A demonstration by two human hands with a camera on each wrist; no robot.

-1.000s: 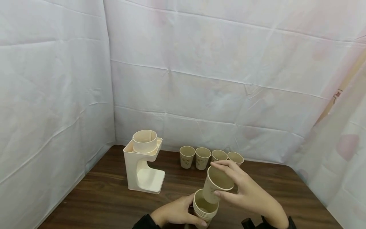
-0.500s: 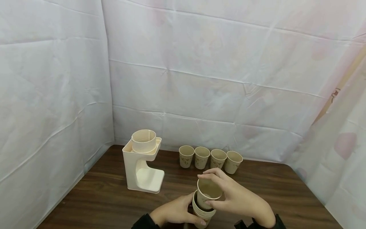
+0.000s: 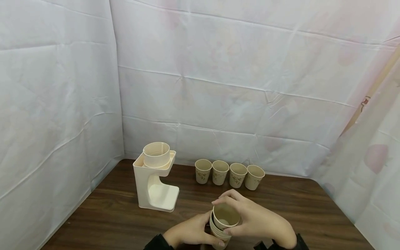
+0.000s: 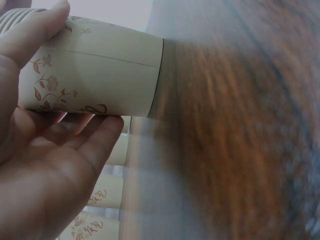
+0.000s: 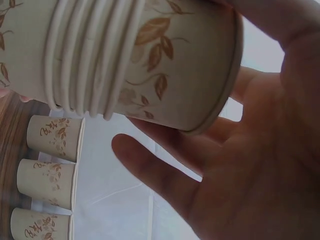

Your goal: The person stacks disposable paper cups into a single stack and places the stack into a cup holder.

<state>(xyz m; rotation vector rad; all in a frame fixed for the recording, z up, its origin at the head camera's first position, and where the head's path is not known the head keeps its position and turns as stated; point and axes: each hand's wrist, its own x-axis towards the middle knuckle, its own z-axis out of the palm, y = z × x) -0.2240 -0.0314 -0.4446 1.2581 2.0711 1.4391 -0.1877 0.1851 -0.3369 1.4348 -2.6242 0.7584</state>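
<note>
At the near side of the bench (image 3: 106, 199), a stack (image 3: 221, 236) of nested cups is held by the person's two bare hands. The left hand (image 3: 193, 230) grips the stack from its left, thumb on the near side and fingers bent round the far side. Whether the base of the stack touches the bench cannot be told from the views supplied.

The right hand (image 3: 253, 218) pinches the top cup (image 3: 225, 214) near its rim, thumb on the near side and fingers on the far side. That cup sits mouth up and partly inside the stack; the right wrist view shows a patterned length of its wall between its own rim and the several closely spaced rims below. One finger of the right hand is extended in that view; its contact with the cup cannot be determined.

Brown leaf and flower print is noted on the cups. Beyond the hands, a row of four cups (image 3: 220, 176) stands upright, mouths up, near the back cloth (image 3: 218, 104). Left of the row stands a cream stand (image 3: 143, 189), with a round collar (image 3: 157, 160) on its upper part and a flat foot below. Dark sleeves (image 3: 158, 243) show at both wrists.
</note>
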